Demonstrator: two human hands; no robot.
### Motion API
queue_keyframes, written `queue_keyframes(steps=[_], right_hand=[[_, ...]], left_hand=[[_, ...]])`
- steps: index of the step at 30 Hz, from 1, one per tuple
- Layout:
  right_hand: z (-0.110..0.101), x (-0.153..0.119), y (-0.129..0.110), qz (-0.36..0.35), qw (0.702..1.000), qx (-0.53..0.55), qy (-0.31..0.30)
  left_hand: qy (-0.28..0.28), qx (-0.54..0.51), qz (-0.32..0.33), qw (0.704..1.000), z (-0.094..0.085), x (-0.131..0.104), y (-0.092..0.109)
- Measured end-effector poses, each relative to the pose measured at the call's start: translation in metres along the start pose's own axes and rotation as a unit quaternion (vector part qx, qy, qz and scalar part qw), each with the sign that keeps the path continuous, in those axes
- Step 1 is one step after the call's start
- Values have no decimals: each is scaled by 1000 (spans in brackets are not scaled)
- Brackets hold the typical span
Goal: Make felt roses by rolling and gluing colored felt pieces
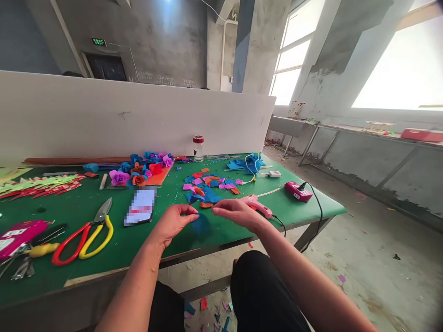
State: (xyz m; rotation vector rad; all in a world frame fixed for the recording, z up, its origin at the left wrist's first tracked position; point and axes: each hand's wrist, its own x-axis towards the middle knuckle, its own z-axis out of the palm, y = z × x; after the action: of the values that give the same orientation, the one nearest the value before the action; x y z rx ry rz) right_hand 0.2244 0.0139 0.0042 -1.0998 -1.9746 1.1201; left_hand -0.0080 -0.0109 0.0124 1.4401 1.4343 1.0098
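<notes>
A blue piece of paper [201, 226], blurred, hangs from the pinched thumb and fingers of my left hand [176, 222] above the table's front edge. My right hand [237, 212] is just to its right, fingers pressed together; whether anything is between them is hidden. Behind my hands lie scattered blue, pink and orange paper pieces [211, 184]. A pink glue gun [259, 206] rests beyond my right hand. Left of my left hand is a phone [141, 206] with a blurred screen.
The green table [117, 240] also bears red-and-yellow-handled scissors [83, 240], paper flowers [140, 170], a red-lidded jar [198, 148], a pink power socket [298, 191] with a black cable, and a pink item [20, 237] far left. A white partition [155, 120] stands behind.
</notes>
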Motion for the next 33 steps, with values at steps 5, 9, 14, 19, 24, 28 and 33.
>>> queue_keyframes(steps=[5, 9, 14, 19, 24, 28, 33], right_hand=[[31, 24, -11, 8, 996, 63, -60], [17, 37, -13, 53, 991, 119, 1], [-11, 51, -36, 20, 993, 106, 57], [-19, 70, -68, 4, 993, 85, 76], [0, 83, -66, -42, 987, 112, 111], [25, 78, -33, -52, 969, 86, 226], [39, 77, 9, 34, 958, 173, 227]], left_hand=[[2, -5, 10, 1000, -1, 2, -2], [13, -68, 9, 998, -1, 5, -3], [77, -119, 65, 988, -1, 9, -4], [109, -130, 125, 978, 4, 12, -3], [156, -187, 168, 955, 7, 12, -1], [222, -196, 209, 932, 6, 9, 5], [222, -212, 183, 934, 10, 24, 15]])
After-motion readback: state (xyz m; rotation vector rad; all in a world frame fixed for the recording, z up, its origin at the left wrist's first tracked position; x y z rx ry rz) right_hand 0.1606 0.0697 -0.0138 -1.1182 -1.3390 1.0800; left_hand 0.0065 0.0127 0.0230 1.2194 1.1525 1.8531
